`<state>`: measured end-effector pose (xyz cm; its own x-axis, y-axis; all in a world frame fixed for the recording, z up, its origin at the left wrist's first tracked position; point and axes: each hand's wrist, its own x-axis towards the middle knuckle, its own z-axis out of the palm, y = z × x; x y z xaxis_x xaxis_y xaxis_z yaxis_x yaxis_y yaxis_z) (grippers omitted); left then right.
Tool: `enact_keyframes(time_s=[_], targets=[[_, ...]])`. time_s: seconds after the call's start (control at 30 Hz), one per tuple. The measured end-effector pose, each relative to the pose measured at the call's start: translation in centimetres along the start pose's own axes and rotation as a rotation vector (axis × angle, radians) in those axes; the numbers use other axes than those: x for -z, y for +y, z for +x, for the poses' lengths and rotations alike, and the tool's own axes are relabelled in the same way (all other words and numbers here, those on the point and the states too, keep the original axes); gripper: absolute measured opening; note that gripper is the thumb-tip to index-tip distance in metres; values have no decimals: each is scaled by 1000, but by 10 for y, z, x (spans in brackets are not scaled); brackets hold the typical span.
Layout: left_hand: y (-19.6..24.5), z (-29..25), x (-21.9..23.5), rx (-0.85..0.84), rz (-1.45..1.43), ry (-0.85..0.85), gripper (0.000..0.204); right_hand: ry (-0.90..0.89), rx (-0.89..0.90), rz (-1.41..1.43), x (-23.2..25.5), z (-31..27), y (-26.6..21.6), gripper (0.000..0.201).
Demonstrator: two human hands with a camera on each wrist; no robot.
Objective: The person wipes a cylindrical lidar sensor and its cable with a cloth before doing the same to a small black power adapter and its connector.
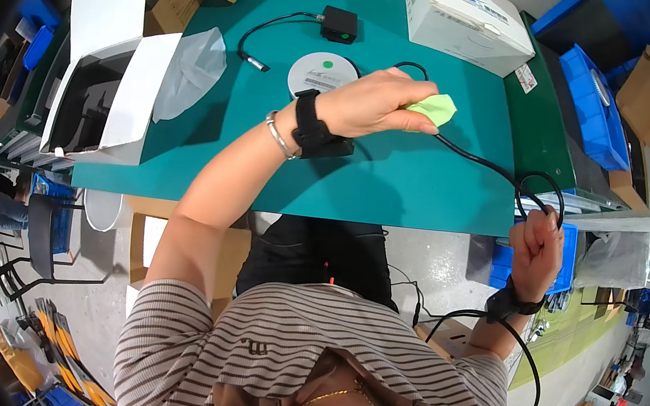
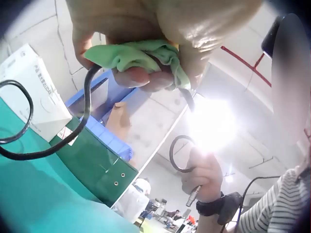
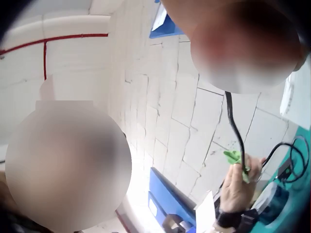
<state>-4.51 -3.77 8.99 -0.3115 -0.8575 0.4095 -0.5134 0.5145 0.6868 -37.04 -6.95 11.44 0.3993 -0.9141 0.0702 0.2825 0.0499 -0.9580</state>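
Observation:
My left hand pinches a light green cloth folded around a black cable, over the right part of the table. In the left wrist view the cloth wraps the cable between thumb and fingers. Off the table's front right corner, my right hand grips the cable, which loops just above the fist. A metal connector sticks out below that fist in the left wrist view. In the right wrist view the cable runs taut-looking to the cloth; the right hand there is blurred.
On the green table are a round white-topped item, a black box with a cable and connector, a plastic bag, an open white box and a closed white box. Blue bins stand at the right.

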Motion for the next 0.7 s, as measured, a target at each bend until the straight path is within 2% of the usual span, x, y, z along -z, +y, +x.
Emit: enact_keyframes(time_s=[0.07,0.13,0.17,0.23,0.27,0.37,0.4,0.5,0.53,0.57,0.63,0.67,0.7], targets=[[-6,3,-4,36,-24,-3,29,-69,-2,105,-1,5,-1,34],[-14,6,-13,165,-312,54,28,-193,1,277,-1,14,-7,37],[-19,8,-18,164,-314,59,28,-196,0,273,-3,17,-10,37],[-26,10,-28,75,-557,206,31,-287,67,390,-16,23,-16,38],[-29,11,-32,70,-558,212,31,-355,66,431,-20,27,-17,38],[-26,11,-37,105,-603,148,33,-360,107,557,-38,33,-25,36],[-23,11,-37,96,-646,113,34,-473,104,628,-39,38,-27,32],[-21,13,-37,92,-611,90,34,-391,168,667,-43,44,-30,30],[-19,12,-37,60,-635,119,34,-460,259,622,-47,47,-26,31],[-17,12,-36,29,-658,148,33,-462,260,619,-51,49,-22,31],[-12,13,-33,15,-711,156,32,-149,505,103,-72,50,-12,40],[-10,13,-33,3,-764,162,30,-97,538,-172,-77,56,-7,52],[-8,13,-34,5,-767,160,30,-387,647,49,-67,77,9,52]])
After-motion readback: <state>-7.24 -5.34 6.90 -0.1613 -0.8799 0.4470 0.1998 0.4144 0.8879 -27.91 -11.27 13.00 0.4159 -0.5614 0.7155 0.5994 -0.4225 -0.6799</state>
